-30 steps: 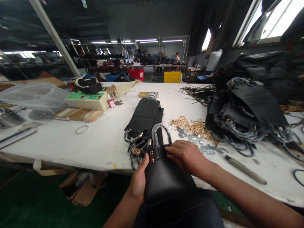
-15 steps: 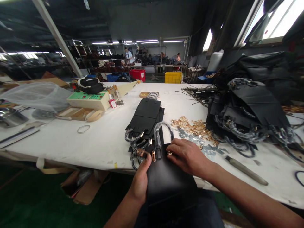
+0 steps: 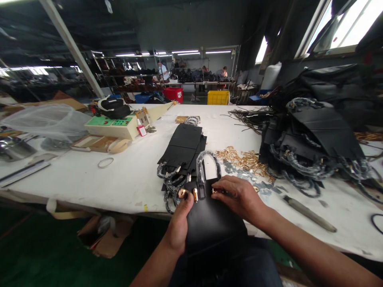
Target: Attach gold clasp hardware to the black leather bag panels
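A black bag panel (image 3: 211, 223) lies across my lap and leans on the table edge, its plastic-wrapped handle (image 3: 208, 156) arching up at the top. My left hand (image 3: 179, 223) is closed on the panel's left edge, thumb on top. Beside that thumb shows a gold-coloured metal piece (image 3: 181, 193). Another gold fitting (image 3: 195, 195) sits on the panel left of the handle end. My right hand (image 3: 236, 195) pinches a small gold fitting (image 3: 213, 191) at the panel's top edge, right of the handle. Its fingertips partly hide that fitting.
Stacked black panels with wrapped handles (image 3: 182, 145) lie just ahead. Loose gold fittings (image 3: 243, 159) and grey metal plates are scattered to the right, near a grey-green bar-shaped tool (image 3: 309, 213). More panels (image 3: 311, 139) are heaped far right. A green-topped machine (image 3: 112, 123) stands left.
The panel and its handle have shifted slightly to the right. My left hand has moved a little up and right with it, and my right hand still pinches the fitting.
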Tool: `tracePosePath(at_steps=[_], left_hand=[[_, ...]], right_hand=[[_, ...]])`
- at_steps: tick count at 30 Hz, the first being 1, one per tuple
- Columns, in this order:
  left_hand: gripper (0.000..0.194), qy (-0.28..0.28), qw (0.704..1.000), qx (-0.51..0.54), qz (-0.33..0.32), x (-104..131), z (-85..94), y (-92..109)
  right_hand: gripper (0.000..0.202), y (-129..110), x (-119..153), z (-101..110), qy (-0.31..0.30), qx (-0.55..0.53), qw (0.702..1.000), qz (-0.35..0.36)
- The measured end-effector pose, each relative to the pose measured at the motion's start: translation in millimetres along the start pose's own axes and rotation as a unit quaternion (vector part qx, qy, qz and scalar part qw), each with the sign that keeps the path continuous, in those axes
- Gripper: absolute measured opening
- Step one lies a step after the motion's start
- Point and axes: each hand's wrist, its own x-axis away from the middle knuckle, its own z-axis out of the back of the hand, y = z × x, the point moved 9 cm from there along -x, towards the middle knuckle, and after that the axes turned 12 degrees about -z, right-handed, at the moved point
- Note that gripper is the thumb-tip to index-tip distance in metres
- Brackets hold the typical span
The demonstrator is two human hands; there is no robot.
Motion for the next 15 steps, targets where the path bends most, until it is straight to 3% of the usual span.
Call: tracePosePath(at_steps=[9,15], left_hand=[[0.047,0.005,0.999,-0.041,-0.011,1.7,0.1,-1.3],[0.042,-0.005,0.994,-0.073,-0.084,2.3,-5.9,13.4]], right_hand=[[0.019,-8.5,14.8,-9.9,0.014,0.106,0.993,0.045],[0.013,-9.7,13.4,6.6,0.112,0.065,0.992,0.004]])
